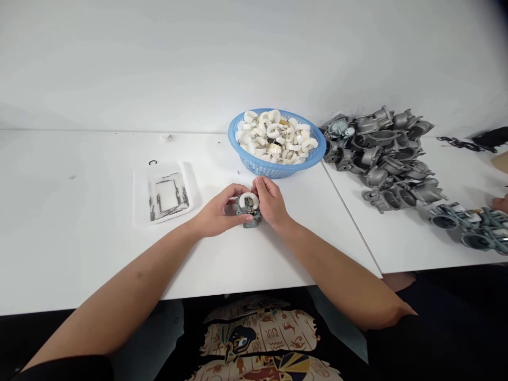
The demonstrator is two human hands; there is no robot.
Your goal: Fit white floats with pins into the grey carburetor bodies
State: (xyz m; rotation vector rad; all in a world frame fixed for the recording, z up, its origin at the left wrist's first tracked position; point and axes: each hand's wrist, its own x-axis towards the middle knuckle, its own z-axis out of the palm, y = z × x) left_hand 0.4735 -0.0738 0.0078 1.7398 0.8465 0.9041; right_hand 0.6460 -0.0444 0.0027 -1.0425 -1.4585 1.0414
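Observation:
A small grey metal carburetor body is held just above or on the white table in front of me; which one, I cannot tell. A white C-shaped float lies on its upper face, with brass parts inside the curve. My left hand grips the body from the left, thumb along the near side and fingers around the far side. At the right side, my right hand is closed against the body, thumb and forefinger pinched near the float's far edge. Whatever is in that pinch is hidden.
Beyond my hands stands a blue basket heaped with white floats. A clear tray of thin metal pins is at left, near a black O-ring. Grey castings and carburetors crowd the right, by another person's hand.

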